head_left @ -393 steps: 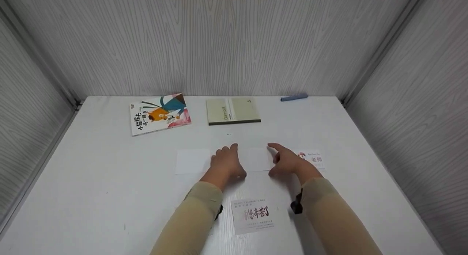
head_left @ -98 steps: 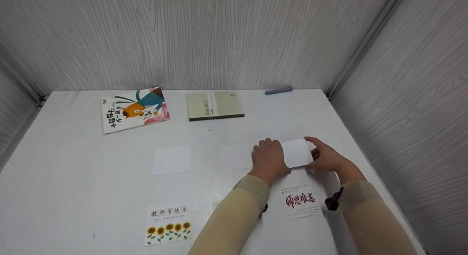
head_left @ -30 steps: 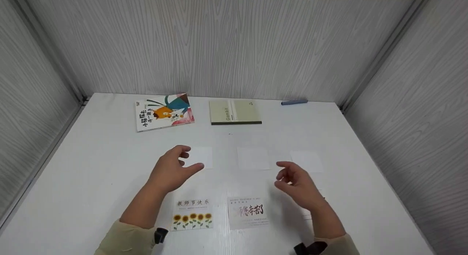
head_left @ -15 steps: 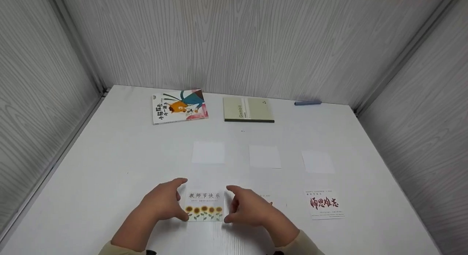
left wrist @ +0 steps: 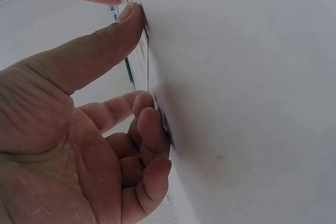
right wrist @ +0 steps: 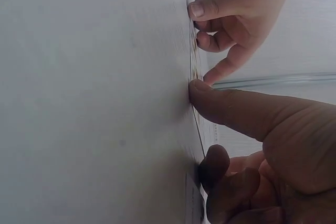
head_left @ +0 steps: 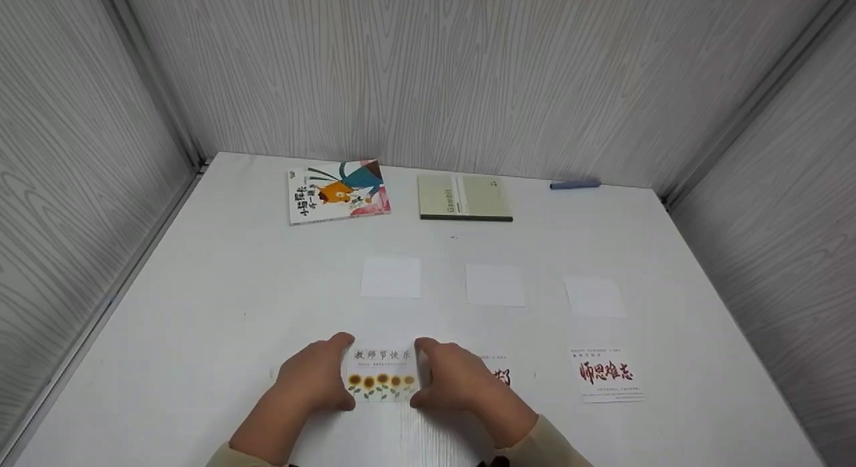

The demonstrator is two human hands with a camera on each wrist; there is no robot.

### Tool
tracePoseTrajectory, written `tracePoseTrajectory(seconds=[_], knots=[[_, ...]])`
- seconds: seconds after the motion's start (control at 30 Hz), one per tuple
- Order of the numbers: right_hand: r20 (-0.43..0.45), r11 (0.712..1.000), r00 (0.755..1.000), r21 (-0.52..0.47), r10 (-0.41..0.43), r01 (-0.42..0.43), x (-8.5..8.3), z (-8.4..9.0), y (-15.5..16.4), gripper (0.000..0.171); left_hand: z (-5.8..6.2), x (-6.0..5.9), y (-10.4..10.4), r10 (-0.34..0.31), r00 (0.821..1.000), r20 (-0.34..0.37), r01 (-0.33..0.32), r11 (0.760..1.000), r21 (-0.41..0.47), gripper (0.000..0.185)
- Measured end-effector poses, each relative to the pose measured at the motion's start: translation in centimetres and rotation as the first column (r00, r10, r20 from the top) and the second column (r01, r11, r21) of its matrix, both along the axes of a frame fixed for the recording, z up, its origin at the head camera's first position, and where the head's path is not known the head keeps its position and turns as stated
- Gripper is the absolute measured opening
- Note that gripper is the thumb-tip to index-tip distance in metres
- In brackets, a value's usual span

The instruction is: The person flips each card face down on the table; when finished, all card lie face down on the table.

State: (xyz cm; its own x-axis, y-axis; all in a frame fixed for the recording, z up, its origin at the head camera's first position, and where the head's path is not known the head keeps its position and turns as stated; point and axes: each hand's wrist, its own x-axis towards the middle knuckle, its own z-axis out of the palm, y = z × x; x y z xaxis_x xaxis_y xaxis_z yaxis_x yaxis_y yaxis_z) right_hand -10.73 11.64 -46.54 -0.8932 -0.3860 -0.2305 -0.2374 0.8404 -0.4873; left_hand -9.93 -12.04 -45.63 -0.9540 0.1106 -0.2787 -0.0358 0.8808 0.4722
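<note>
A greeting card (head_left: 382, 375) with several sunflowers and a line of Chinese characters lies near the front of the white table. My left hand (head_left: 311, 375) holds its left side, the thumb at the near corner and the index finger at the far corner. On the opposite side, my right hand (head_left: 458, 380) grips the card's right edge the same way. In the left wrist view, the left thumb (left wrist: 113, 45) meets the card's thin edge. The right thumb (right wrist: 220, 100) touches the edge in the right wrist view. A second card (head_left: 500, 375), with red lettering, is partly hidden behind my right hand.
Three blank white cards, left (head_left: 391, 277), middle (head_left: 495, 285) and right (head_left: 595, 297), form a row beyond. A red-lettered card (head_left: 606, 375) lies at right. Along the back are a picture book (head_left: 340, 192), a green notebook (head_left: 465, 197) and a blue pen (head_left: 575, 184).
Both hands have come down from above the table to the sunflower card and closed in on its sides. Earlier they were at the back row, where the right card showed print and is now blank.
</note>
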Motion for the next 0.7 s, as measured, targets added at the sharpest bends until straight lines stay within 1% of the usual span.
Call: tracePoseTrajectory(seconds=[0.03,0.17,0.3,0.57,0.7], knots=[[0.001,1.0,1.0,-0.005,0.001,-0.001,-0.12,0.04,0.0,0.093,0.08,-0.16,0.0,-0.002,1.0,-0.004,0.002,1.0,0.001,0.104],[0.017,0.999,1.0,-0.029,-0.016,0.017,-0.23,0.05,0.09,0.098,0.32,-0.51,0.05,-0.004,1.0,-0.001,0.004,1.0,-0.001,0.101],[0.013,0.998,0.999,-0.052,-0.033,0.034,0.15,-0.03,0.43,0.103,0.36,-0.3,0.17,0.008,1.0,-0.003,-0.008,1.0,0.007,0.102],[-0.034,0.996,0.999,-0.088,0.023,-0.026,0.07,-0.09,0.94,0.105,0.1,0.14,-0.36,0.031,0.999,-0.008,-0.031,0.998,0.051,0.106],[-0.044,0.996,0.998,-0.085,0.037,-0.04,-0.02,-0.07,0.86,0.106,0.04,0.13,-0.56,0.028,0.999,-0.019,-0.027,0.998,0.056,0.105]])
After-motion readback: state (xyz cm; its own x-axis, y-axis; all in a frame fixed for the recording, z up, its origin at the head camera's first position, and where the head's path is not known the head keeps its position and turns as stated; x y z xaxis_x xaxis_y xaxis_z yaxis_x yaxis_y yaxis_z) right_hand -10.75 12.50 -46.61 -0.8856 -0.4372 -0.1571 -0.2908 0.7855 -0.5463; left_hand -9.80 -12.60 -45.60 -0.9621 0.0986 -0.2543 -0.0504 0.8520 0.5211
